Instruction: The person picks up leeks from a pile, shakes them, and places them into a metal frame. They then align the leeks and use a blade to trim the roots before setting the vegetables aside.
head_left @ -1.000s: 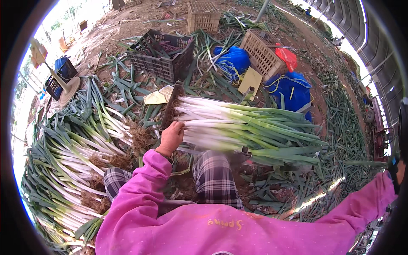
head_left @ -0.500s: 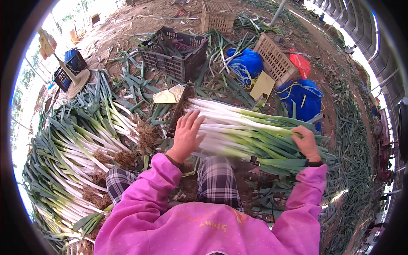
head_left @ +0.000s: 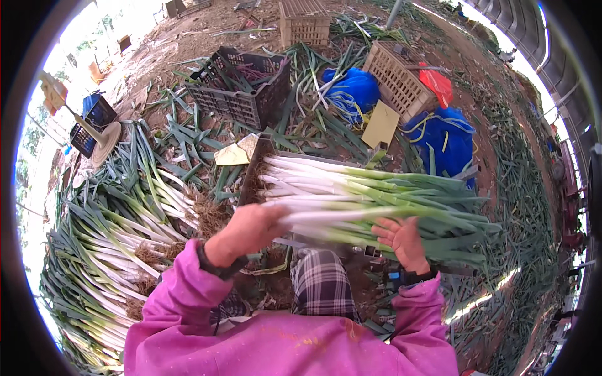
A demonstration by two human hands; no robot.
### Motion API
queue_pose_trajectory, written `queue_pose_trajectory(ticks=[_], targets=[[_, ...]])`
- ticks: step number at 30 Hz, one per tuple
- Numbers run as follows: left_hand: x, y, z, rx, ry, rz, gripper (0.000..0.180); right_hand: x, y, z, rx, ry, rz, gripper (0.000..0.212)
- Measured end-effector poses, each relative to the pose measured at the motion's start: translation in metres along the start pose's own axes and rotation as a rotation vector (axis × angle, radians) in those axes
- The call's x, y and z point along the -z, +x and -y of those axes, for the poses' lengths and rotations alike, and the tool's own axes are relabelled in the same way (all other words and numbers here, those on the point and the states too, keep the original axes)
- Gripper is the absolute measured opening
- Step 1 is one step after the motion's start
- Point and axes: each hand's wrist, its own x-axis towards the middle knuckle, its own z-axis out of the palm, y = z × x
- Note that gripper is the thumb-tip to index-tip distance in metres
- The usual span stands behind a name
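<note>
Dozens of leeks (head_left: pixel 119 241) lie heaped at the person's left, root tufts on, leaves fanning outward; a tidier stack (head_left: pixel 351 185) rests just ahead of the plaid knee (head_left: pixel 321 276) in a low frame (head_left: pixel 252 164), white shanks toward its upright dark end, green tops trailing off to the right. From where I stand, the left hand (head_left: pixel 248 233) looks curled round the white end of one blurred leek (head_left: pixel 326 215), held along the near side of the stack; the right hand (head_left: pixel 404 243) is spread wide, fingers apart, by the greener part, though I cannot tell whether it touches; I'd judge this batch well advanced, since the frame looks well filled and the shanks run nearly parallel; no tie shows round it, however, and the rooted heap leaves plenty to handle; beyond stand a black plastic crate (head_left: pixel 232 103) and a tan slatted crate (head_left: pixel 305 31).
</note>
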Motion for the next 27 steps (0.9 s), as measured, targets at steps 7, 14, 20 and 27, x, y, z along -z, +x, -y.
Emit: queue_pose_trajectory(ticks=[7, 14, 20, 27], targets=[[-0.026, -0.066, 0.043, 0.020, -0.231, 0.568, 0.024, -0.002, 0.069, 0.107, 0.493, 0.535, -0.539, 0.045], [-0.035, 0.047, 0.039, 0.041, -0.637, 0.339, 0.022, -0.132, 0.177, 0.256, 0.519, 0.119, -0.099, 0.068], [-0.007, 0.225, 0.116, 0.377, -0.798, -0.204, 0.025, -0.124, 0.185, 0.159, 0.546, -0.217, -0.195, 0.071], [-0.063, 0.159, 0.148, 0.077, -0.045, 0.046, 0.030, 0.043, 0.117, 0.022, 0.602, -1.477, -0.386, 0.047]])
